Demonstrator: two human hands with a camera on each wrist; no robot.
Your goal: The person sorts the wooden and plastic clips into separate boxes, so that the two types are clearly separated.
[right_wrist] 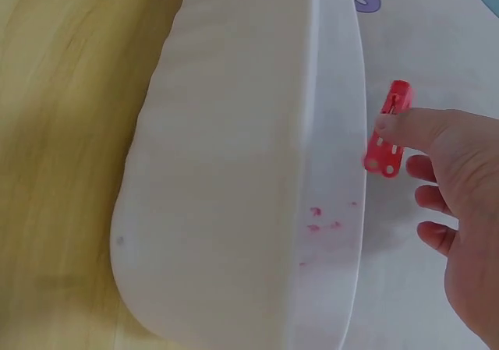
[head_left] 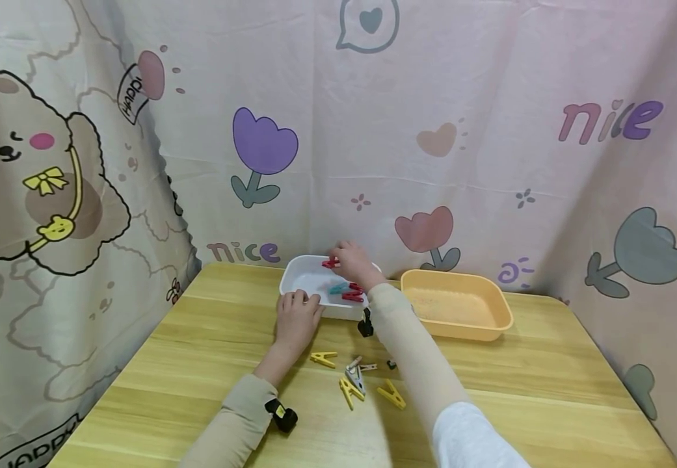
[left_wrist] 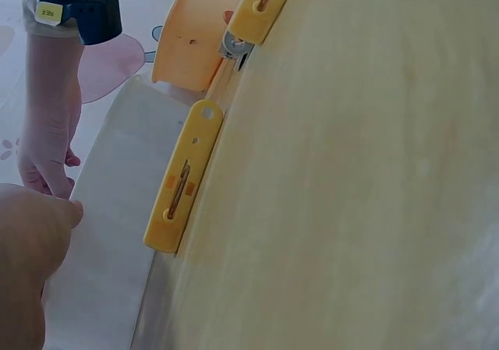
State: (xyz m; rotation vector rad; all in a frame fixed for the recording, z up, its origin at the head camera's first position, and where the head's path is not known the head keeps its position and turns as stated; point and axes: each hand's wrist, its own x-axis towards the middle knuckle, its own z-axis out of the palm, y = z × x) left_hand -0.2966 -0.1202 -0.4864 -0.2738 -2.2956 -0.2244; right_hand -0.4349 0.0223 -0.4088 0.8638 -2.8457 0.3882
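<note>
Pinching red peg (head_left: 329, 263), right hand (head_left: 354, 263) hangs above white tub (head_left: 341, 313), mid-frame; left hand (head_left: 297, 318) grips its near side. Best: steady tub, lower peg, then release.

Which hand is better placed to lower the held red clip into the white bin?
Right, probably: the right hand pinches the red clip at the far side of the white bin, while the left hand holds its near edge and would need to let go.
</note>
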